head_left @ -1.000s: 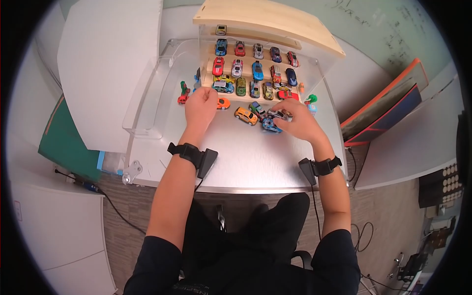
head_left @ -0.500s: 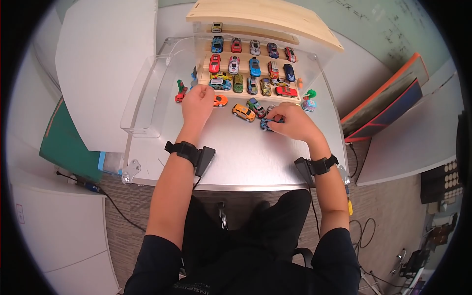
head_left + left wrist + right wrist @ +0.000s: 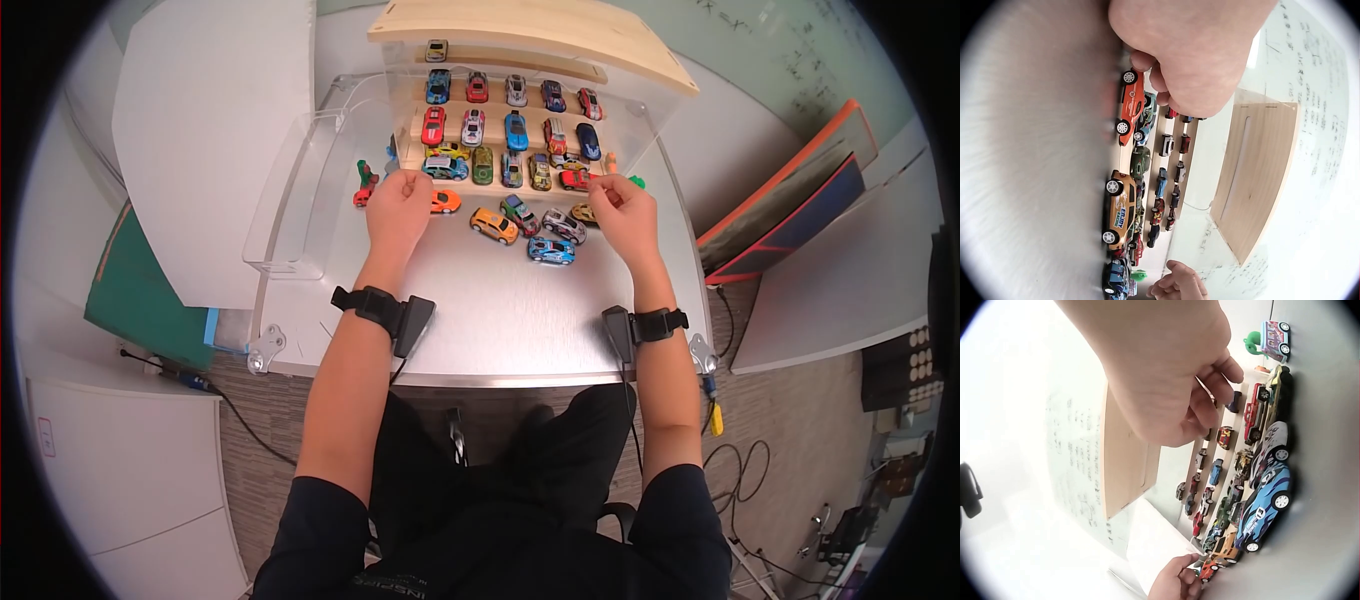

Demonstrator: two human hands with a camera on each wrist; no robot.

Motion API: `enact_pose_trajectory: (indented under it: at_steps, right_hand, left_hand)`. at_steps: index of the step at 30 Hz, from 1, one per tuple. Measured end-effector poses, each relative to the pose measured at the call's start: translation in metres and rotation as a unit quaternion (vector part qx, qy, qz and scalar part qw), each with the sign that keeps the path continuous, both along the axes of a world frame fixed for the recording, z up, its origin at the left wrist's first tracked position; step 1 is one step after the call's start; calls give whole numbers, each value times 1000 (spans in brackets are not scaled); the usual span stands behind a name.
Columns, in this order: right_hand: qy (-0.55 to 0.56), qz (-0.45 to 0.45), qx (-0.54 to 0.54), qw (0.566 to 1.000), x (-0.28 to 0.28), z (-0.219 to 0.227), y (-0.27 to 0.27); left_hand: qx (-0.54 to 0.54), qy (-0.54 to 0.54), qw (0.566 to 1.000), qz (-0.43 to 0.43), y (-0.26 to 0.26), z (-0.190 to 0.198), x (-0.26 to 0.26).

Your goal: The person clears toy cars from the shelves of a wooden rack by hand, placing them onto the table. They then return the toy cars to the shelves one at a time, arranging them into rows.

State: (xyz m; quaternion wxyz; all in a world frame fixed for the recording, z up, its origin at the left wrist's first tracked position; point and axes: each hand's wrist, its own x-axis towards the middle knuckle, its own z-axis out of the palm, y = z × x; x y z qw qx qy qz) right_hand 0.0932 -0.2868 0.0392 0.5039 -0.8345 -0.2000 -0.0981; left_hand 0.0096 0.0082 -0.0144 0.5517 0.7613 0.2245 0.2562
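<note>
My right hand (image 3: 624,215) is raised over the right side of the table with fingers loosely curled and nothing in them. A blue toy car (image 3: 551,250) lies in front of it to the left, with a silver toy car (image 3: 564,226) just behind. The right hand overlaps a gold toy car (image 3: 583,213) in the head view. My left hand (image 3: 398,210), also loosely curled and holding nothing, hovers beside an orange-red toy car (image 3: 1130,107). Between the hands sit a yellow-orange toy car (image 3: 494,226) and a green-and-purple one (image 3: 519,213).
A stepped wooden display shelf (image 3: 500,140) carries rows of toy cars behind, between transparent side panels and under a wooden top (image 3: 530,38). A transparent cover (image 3: 290,225) lies at the left. In the right wrist view, a small toy bus (image 3: 1275,340) stands near the far right.
The right hand went to the blue car, gripped it, then let it go and drew back to the right. The left hand has stayed about where it was.
</note>
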Motion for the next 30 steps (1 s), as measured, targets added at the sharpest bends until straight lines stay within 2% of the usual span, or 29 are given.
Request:
enact_pose_trajectory:
  at_steps: [2, 6, 8, 12, 18, 20, 24, 26, 30]
  right_hand:
    - [4, -44, 0, 999, 5, -6, -7]
    - [21, -72, 32, 997, 17, -23, -20]
    - [14, -77, -23, 997, 16, -24, -24]
    - [17, -67, -40, 997, 16, -22, -24]
    - [23, -88, -107, 990, 16, -18, -24]
    - [51, -106, -151, 982, 14, -16, -24]
    - [31, -104, -165, 980, 17, -23, -25]
    - [35, -102, -186, 977, 14, -20, -23]
    - [53, -79, -175, 980, 11, -14, -20]
  left_hand:
    - [6, -2, 1000, 3, 0, 0, 0]
    - [10, 2, 1000, 3, -2, 5, -2]
    - [36, 20, 999, 11, -3, 7, -4]
    - [16, 2, 1000, 3, 0, 3, -1]
    - [12, -4, 1000, 9, -4, 16, -9]
    - [79, 24, 996, 33, -7, 24, -13]
    - [108, 83, 990, 33, 3, 13, -10]
    - [187, 100, 977, -9, -1, 17, -14]
    - [190, 97, 976, -51, -5, 15, -17]
